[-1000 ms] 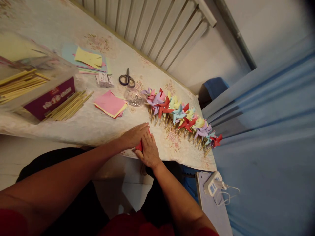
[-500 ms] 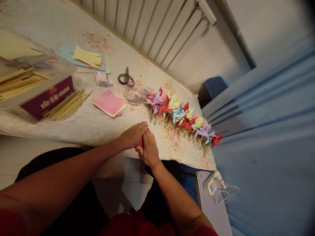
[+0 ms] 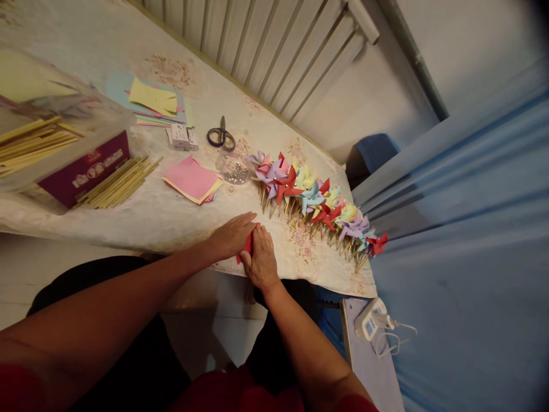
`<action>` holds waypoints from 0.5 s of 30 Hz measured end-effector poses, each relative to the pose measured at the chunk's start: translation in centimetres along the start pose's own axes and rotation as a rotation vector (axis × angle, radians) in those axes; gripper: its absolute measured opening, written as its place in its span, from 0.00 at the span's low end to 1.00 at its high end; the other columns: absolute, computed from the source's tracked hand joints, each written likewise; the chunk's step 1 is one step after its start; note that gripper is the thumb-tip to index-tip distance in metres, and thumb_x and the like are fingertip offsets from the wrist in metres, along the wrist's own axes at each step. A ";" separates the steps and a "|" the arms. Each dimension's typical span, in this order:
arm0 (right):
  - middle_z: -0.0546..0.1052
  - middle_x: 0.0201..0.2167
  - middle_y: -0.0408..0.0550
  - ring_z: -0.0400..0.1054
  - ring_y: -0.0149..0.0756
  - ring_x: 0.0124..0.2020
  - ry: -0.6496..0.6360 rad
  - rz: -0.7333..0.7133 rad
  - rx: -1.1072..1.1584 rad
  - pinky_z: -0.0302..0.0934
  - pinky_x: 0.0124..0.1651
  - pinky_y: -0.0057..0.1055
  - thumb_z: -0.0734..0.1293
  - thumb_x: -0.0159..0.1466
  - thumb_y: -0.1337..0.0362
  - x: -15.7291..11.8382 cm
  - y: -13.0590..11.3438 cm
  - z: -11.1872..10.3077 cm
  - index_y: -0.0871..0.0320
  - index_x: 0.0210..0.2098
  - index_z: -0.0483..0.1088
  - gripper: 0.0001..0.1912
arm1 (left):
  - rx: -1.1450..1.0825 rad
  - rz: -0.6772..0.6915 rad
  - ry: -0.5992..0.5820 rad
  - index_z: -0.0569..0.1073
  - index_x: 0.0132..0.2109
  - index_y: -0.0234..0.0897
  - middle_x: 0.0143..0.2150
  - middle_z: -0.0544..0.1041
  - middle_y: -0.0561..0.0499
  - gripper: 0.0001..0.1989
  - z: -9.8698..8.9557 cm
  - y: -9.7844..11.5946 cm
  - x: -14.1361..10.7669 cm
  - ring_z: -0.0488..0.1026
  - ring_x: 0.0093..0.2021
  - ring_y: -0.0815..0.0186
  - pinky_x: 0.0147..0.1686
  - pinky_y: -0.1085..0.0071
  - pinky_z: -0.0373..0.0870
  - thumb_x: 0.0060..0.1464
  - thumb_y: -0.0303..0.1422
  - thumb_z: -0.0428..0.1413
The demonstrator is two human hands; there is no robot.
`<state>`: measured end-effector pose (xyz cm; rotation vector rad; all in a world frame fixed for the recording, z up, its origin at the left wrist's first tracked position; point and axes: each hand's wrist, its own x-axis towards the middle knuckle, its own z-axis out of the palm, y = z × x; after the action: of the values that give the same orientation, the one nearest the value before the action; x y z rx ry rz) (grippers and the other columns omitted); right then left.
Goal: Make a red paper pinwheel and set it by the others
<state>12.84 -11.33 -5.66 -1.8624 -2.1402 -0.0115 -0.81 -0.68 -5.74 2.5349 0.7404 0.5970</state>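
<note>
"What's in front of you?"

"The cloth-covered table [image 3: 141, 226], then the row of pinwheels [image 3: 311, 197], slanting off to my right."

"Your hands?"

"Both flat, fingers extended, on my side of the row's left end. My right hand [image 3: 262, 260] is nearer the row than my left hand [image 3: 231, 236]."

"And the red paper [image 3: 248, 245]?"

"Between them and partly hidden, short of that same end. Its visible strip runs away from me, leaning right towards the row. Neither hand is nearer; both touch it."

"Anything different?"

"A little more red shows between my hands than a moment ago."
</note>
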 end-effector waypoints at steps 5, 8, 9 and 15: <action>0.55 0.71 0.67 0.43 0.54 0.74 0.001 0.003 -0.013 0.47 0.71 0.59 0.56 0.71 0.46 0.1 0.1 0.1 0.68 0.73 0.41 0.43 | 0.027 0.009 0.003 0.70 0.60 0.26 0.69 0.64 0.33 0.20 0.1 -0.1 0.0 0.58 0.71 0.56 0.69 0.58 0.54 0.63 0.26 0.48; 0.55 0.71 0.68 0.43 0.55 0.74 0.004 0.000 -0.011 0.47 0.71 0.59 0.55 0.71 0.45 0.3 0.4 0.1 0.68 0.73 0.42 0.42 | 0.055 0.021 0.017 0.70 0.61 0.28 0.68 0.65 0.35 0.21 0.2 -0.2 0.0 0.60 0.70 0.56 0.68 0.58 0.56 0.63 0.25 0.49; 0.55 0.71 0.68 0.43 0.55 0.74 0.004 -0.002 -0.010 0.47 0.71 0.59 0.55 0.71 0.45 0.4 0.5 0.1 0.68 0.73 0.42 0.42 | 0.064 0.023 0.019 0.70 0.61 0.29 0.68 0.66 0.35 0.21 0.2 -0.3 0.0 0.60 0.70 0.57 0.68 0.58 0.56 0.62 0.25 0.48; 0.55 0.71 0.68 0.43 0.54 0.75 -0.007 -0.023 -0.041 0.46 0.71 0.58 0.55 0.71 0.45 0.6 0.8 0.0 0.69 0.72 0.45 0.42 | 0.058 0.014 0.008 0.70 0.61 0.25 0.68 0.65 0.33 0.22 0.2 -0.3 0.1 0.60 0.70 0.56 0.68 0.59 0.55 0.62 0.24 0.47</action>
<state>13.59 -10.57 -5.71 -1.8627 -2.1822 -0.0540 -0.76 -0.45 -6.00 2.5936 0.7540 0.5986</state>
